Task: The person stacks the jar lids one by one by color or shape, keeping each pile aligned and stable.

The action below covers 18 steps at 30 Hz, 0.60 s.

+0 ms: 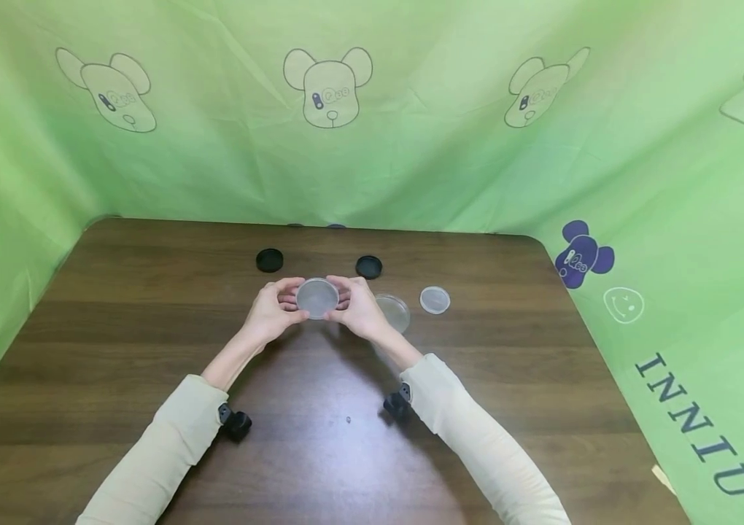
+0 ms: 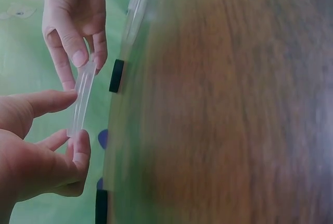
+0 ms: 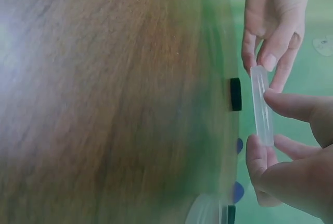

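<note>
Between both hands, above the table, is a clear round petri dish (image 1: 316, 299), its flat face toward the head camera. My left hand (image 1: 271, 312) pinches its left edge with thumb and fingers. The opposite edge is gripped by my right hand (image 1: 357, 309). Both wrist views give the petri dish (image 2: 81, 99) (image 3: 261, 106) edge-on, with its low, clear side wall. Whether it is one piece or two fitted together, I cannot tell. Partly behind the right wrist, a larger clear round dish (image 1: 395, 312) lies on the table.
A small clear disc (image 1: 435, 300) lies right of the larger dish. Two black round caps (image 1: 270, 260) (image 1: 368, 267) sit farther back, left and right of the held dish. The brown wooden table (image 1: 149, 328) meets a green printed curtain (image 1: 227, 160) at the back and sides.
</note>
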Each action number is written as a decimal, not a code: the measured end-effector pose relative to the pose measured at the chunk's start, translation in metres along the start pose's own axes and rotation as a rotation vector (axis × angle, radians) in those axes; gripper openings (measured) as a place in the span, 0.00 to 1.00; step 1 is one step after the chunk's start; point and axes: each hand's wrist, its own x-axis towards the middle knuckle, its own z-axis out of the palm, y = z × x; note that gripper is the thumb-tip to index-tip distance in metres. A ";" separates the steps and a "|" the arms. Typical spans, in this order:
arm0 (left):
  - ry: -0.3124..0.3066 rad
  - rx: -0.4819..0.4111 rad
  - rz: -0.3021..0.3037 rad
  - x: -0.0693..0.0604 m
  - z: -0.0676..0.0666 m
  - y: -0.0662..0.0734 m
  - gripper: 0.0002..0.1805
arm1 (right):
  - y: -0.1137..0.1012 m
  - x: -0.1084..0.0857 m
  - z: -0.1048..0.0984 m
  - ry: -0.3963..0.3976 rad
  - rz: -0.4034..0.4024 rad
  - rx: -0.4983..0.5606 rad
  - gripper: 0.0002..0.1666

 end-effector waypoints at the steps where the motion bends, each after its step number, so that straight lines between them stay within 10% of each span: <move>1: -0.001 0.000 0.000 0.000 0.002 0.001 0.34 | 0.000 -0.001 -0.002 0.000 -0.003 -0.003 0.39; 18: -0.015 0.015 0.019 0.010 0.039 0.008 0.33 | 0.013 -0.018 -0.032 0.015 0.046 -0.044 0.40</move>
